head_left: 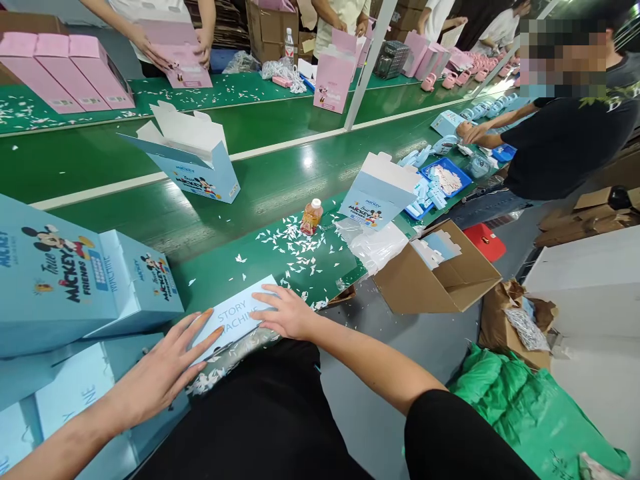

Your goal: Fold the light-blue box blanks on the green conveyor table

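Note:
A light blue carton [239, 312] printed "STORY MACHINE" lies at the near edge of the green bench, in front of my body. My left hand [167, 363] rests on its left end, fingers stretched and spread over the top. On the right end lies my right hand [285, 312], its fingers also extended and apart across the top face. Left of my left hand stand stacked blue Mickey cartons [60, 280]. Beyond my hands, a blue carton with raised flaps [195, 170] sits on the conveyor, and another open-flapped carton [377, 197] stands to the right.
White paper scraps [300, 257] surround a drink bottle [313, 217]. A blue tray [460, 175] holds small parts. An open cardboard box [415, 287] and a green bag [535, 413] are at the right. A co-worker in black [575, 140] works there; others handle pink cartons [333, 80] opposite.

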